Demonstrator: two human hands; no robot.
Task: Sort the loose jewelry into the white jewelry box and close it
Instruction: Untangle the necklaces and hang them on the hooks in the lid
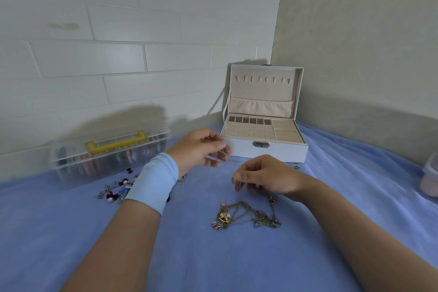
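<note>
Left hand point(198, 149) with thin silver chain point(219, 159)

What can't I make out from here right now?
Head: thin piece in left hand, motion-blurred, kind unclear.
Head: small piece pinched by right hand, mostly hidden inside the pinch.
Head: earrings, partly behind wristband.
Head: container, cut by right edge.
Head: clear case contents, blurred by plastic.

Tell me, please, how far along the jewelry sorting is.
Barely begun. Done: the box stands open, and its trays look empty. In hand: the left hand and right hand each pinch something thin, apparently a chain. Left: the tangled necklaces, the earrings by the left wrist, small pieces beside the box, then closing the lid.
</note>
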